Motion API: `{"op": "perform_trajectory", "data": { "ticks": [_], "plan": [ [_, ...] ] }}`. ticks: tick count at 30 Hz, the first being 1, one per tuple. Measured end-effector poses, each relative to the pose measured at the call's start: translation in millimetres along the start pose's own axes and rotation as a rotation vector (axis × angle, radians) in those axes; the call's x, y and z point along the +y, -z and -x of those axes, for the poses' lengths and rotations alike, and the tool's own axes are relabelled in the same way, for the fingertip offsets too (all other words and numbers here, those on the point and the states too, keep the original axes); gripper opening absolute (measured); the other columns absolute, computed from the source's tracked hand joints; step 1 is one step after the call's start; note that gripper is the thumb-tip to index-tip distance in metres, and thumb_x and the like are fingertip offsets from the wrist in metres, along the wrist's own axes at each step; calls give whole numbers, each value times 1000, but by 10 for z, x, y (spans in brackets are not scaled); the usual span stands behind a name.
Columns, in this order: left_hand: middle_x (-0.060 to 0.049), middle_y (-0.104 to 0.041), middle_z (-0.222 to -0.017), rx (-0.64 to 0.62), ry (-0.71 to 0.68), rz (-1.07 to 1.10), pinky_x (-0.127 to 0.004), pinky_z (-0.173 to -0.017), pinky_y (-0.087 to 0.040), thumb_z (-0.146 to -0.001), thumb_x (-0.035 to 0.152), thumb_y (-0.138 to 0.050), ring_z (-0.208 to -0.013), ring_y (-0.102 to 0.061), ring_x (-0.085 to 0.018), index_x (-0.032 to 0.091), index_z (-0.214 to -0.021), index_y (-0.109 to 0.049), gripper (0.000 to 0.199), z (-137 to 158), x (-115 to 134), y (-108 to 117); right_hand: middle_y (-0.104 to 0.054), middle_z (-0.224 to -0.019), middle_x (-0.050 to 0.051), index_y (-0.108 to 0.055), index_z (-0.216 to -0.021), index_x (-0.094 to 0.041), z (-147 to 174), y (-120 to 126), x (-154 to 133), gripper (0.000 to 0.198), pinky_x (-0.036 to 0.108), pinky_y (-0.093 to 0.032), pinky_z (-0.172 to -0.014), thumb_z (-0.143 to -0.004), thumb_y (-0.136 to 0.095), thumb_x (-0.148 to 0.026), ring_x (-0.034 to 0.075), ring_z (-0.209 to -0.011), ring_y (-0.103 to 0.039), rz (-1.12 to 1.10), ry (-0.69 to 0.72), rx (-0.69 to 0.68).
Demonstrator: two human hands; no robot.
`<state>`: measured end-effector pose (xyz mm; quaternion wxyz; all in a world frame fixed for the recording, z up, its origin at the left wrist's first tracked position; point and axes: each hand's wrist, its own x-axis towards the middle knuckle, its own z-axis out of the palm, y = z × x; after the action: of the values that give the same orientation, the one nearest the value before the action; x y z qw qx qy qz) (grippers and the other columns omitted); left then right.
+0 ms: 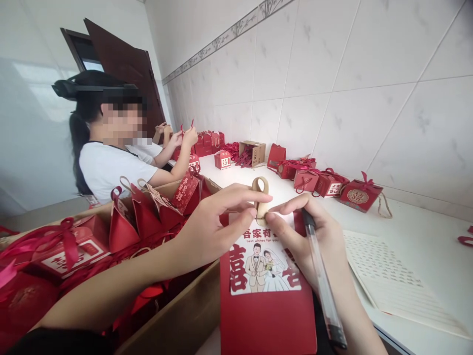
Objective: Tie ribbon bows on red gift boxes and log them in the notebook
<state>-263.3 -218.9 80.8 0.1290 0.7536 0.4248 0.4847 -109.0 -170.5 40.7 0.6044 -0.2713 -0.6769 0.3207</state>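
L hand (216, 222) pinches tan ribbon (262, 211), looped upright at top of red box (268, 323) w/ couple label (264, 273); R hand (325, 236) holds pen (322, 278), fingertips at ribbon base, grip there unclear. Box nearest wearer, beside carton (177, 308) of boxes; notebook (391, 276) R on desk (417, 217).

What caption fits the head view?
Left fingers hold a tan ribbon loop, right fingers at its base, atop a red cardboard box.
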Motion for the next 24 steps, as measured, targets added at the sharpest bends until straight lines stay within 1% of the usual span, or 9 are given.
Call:
{"op": "perform_trajectory", "data": {
  "ticks": [3, 5, 8, 11, 14, 16, 20, 24],
  "plan": [
    [-3, -64, -108, 24, 72, 30, -18, -68, -56, -83, 20, -58, -85, -65, -13, 23, -115, -59, 32, 13, -37, -11, -57, -65, -4, -52, -72, -21, 6, -21, 5, 16, 20, -29, -42, -79, -65, -27, 9, -46, -36, 4, 5, -6],
    [-2, -66, -103, 35, 106, 44, -17, -62, -56, -83, 22, -59, -82, -67, -13, 25, -121, -56, 37, 27, -71, -24, -58, -66, -4, -52, -73, -21, 8, -37, 7, 15, 20, -29, -43, -79, -65, -25, 9, -46, -37, 2, 16, -3],
    [-1, -69, -93, 36, 117, 39, -16, -61, -55, -84, 20, -58, -81, -67, -13, 26, -123, -55, 39, 50, -107, -44, -54, -62, -6, -53, -73, -21, 17, -46, 19, 14, 19, -27, -42, -79, -66, -23, 8, -45, -35, 3, 15, -10],
    [-1, -68, -99, 36, 81, 8, -18, -68, -56, -85, 17, -56, -86, -66, -13, 26, -121, -56, 38, 65, -109, -57, -46, -55, -7, -53, -72, -21, 30, -28, 23, 15, 19, -23, -39, -79, -66, -23, 8, -43, -31, 0, 0, -21],
    [-3, -68, -105, -3, 16, -39, -21, -78, -55, -86, 15, -53, -95, -64, -15, 23, -109, -65, 27, 68, -97, -62, -36, -51, -8, -52, -71, -21, 34, 0, -2, 14, 19, -19, -37, -77, -65, -21, 8, -42, -27, -10, -6, -28],
    [-4, -68, -106, -29, 4, -65, -22, -79, -55, -86, 15, -52, -98, -63, -16, 21, -105, -68, 25, 67, -93, -65, -33, -50, -9, -52, -71, -21, 30, 15, -28, 14, 20, -18, -36, -77, -65, -20, 8, -41, -26, -14, -17, -54],
    [-4, -68, -104, -34, 100, -55, -21, -72, -56, -86, 20, -53, -96, -64, -18, 23, -110, -66, 27, 62, -82, -82, -32, -50, -9, -52, -71, -21, 27, 35, -61, 14, 20, -17, -35, -76, -65, -20, 8, -40, -25, -23, -27, -69],
    [-2, -70, -90, -79, 184, -16, -23, -68, -58, -87, 20, -52, -88, -66, -17, 25, -119, -61, 34, 62, -52, -100, -34, -50, -9, -53, -72, -21, 41, 55, -53, 13, 20, -18, -36, -77, -64, -21, 8, -41, -26, -7, -36, -48]
  ]
}}
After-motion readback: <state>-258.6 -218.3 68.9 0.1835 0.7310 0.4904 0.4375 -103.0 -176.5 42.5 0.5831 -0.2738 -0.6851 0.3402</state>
